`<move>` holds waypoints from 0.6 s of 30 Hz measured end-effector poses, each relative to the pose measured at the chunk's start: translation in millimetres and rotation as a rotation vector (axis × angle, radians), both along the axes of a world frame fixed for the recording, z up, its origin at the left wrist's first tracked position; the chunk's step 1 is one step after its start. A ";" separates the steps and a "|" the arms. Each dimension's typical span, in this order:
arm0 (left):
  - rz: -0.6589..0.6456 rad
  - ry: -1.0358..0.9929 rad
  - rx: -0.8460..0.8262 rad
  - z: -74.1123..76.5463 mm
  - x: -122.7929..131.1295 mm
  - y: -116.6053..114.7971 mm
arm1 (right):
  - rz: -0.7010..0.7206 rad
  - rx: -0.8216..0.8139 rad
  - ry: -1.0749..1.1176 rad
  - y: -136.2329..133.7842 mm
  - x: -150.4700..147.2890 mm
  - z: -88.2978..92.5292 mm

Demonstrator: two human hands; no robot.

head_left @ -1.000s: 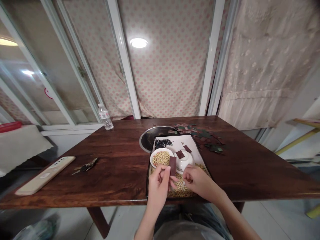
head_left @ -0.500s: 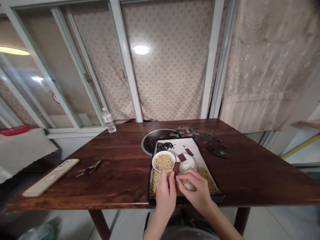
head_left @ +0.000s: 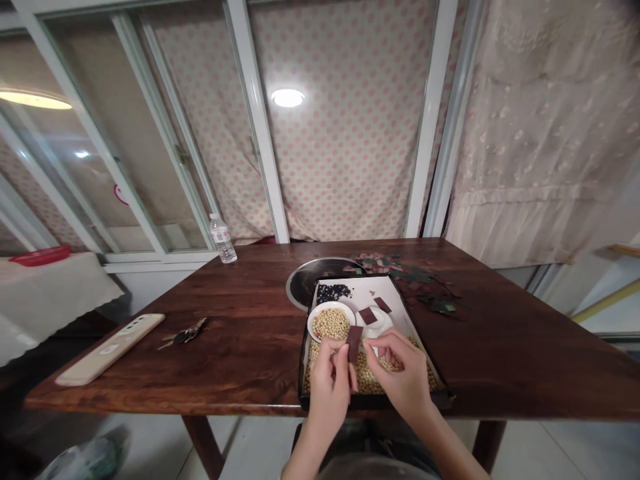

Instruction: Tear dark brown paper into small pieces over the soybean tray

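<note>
My left hand pinches a dark maroon rectangular card upright between thumb and fingers. Just right of it, my right hand has its thumb and forefinger pressed together; anything between them is too small to make out. Both hands are over the near end of a black-rimmed tray with a white lining. Small round yellowish beads or beans cover the tray's near part. A white bowl full of the same stands at its left. Two more maroon cards lie beyond, one on a white dish, partly hidden by my right hand, the other behind it.
Small black pieces lie in the tray's far left corner. Dark green and reddish scraps are scattered over the wooden table behind it. Keys, a phone and a water bottle are to the left.
My right hand has moved a little away to the right from the card, widening the gap. The card remains in my left hand. The view has shifted slightly.
</note>
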State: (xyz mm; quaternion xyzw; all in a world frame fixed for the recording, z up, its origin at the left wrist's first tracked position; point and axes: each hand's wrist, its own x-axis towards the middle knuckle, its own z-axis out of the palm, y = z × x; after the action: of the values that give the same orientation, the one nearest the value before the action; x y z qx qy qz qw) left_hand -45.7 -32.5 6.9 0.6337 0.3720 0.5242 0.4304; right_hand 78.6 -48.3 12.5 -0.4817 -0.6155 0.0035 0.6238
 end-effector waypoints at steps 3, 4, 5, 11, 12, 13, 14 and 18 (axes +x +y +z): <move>0.130 -0.089 0.017 1.6 -6.7 3.0 | 0.039 0.011 -0.010 9.6 -5.4 11.7; 0.187 -0.103 0.029 2.2 -9.9 5.0 | 0.061 -0.018 -0.027 14.9 -6.7 15.8; 0.242 -0.111 0.039 2.9 -13.2 7.3 | 0.085 -0.069 -0.056 20.6 -7.0 19.2; 0.278 -0.051 -0.041 7.9 -22.4 16.4 | 0.224 -0.469 -0.295 29.4 16.7 6.8; 0.263 -0.040 -0.052 7.7 -21.9 16.7 | 0.273 -0.524 -0.314 25.0 22.8 -2.4; 0.253 -0.032 -0.059 6.8 -21.2 17.0 | 0.301 -0.570 -0.319 20.4 28.4 -13.2; 0.255 -0.031 -0.060 5.2 -20.3 17.6 | 0.314 -0.600 -0.298 16.5 33.1 -25.0; 0.311 -0.044 -0.074 -6.3 -17.7 23.9 | 0.377 -0.708 -0.306 16.2 39.4 -66.0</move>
State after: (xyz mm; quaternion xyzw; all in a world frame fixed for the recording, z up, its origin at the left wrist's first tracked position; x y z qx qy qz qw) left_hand -63.4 -8.6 0.6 0.5407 0.4751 0.5841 0.3752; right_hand 118.0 -32.2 -53.5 -0.5402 -0.7390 0.2571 0.3099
